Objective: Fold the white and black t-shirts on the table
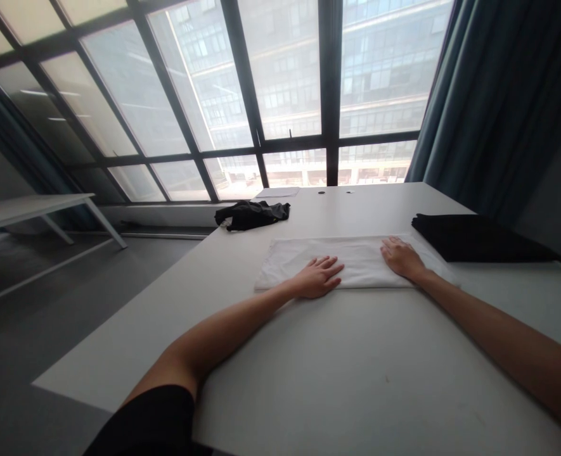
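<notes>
A white cloth [361,263], folded into a wide rectangle, lies flat on the white table [356,342]. My left hand [317,277] rests palm down on its near edge, left of the middle, with the fingers spread. Farther right, my right hand [402,257] lies flat on the same cloth, fingers stretched out toward the left. Neither hand grips anything. Small wrinkles show in the fabric between and around the hands.
A crumpled black cloth [254,215] lies at the table's left edge. Folded black fabric [480,239] sits to the right. Beyond are a white sheet [279,192], windows and a dark curtain [489,107]. Another table [33,206] stands at the left.
</notes>
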Available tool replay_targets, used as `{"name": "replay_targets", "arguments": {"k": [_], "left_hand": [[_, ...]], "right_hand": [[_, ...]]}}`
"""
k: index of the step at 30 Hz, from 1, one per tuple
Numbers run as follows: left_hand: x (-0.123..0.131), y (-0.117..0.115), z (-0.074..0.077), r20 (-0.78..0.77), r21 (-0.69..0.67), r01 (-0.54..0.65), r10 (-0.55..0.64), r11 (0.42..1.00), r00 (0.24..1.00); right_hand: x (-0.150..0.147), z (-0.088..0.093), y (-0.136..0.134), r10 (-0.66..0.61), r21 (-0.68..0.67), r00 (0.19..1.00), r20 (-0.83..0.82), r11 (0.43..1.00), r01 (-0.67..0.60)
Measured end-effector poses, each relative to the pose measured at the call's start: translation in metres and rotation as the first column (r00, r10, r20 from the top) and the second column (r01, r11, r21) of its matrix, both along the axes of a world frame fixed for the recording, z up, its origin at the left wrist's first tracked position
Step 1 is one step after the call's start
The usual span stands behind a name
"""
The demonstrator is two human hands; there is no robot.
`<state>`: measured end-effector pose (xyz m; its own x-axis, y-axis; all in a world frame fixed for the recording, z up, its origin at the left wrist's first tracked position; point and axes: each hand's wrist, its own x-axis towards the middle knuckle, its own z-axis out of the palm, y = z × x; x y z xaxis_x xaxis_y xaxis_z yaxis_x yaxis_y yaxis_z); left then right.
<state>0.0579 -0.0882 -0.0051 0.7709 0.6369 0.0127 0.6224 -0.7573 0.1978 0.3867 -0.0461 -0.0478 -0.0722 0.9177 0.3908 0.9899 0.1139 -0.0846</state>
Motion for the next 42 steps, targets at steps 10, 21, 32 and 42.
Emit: {"name": "replay_targets", "arguments": {"k": [10,21,32,42], "left_hand": [[-0.033,0.054,0.01,0.154,0.047,-0.255,0.245,0.966,0.957],[-0.044,0.065,-0.011,-0.028,0.145,-0.325,0.332,0.934,0.943],[-0.056,0.034,-0.015,-0.038,0.15,-0.362,0.372,0.92,0.928],[-0.068,-0.014,-0.012,-0.023,0.151,-0.42,0.428,0.895,0.903]], "right_hand": [[-0.001,0.001,0.0,0.015,-0.041,0.999,-0.03,0.999,-0.016],[-0.003,0.004,-0.003,-0.002,-0.058,1.0,-0.029,0.998,0.0],[-0.011,0.001,-0.02,0.015,-0.109,1.0,0.003,0.994,-0.014],[-0.022,0.001,-0.047,0.085,-0.07,0.996,0.009,0.994,-0.084]]}}
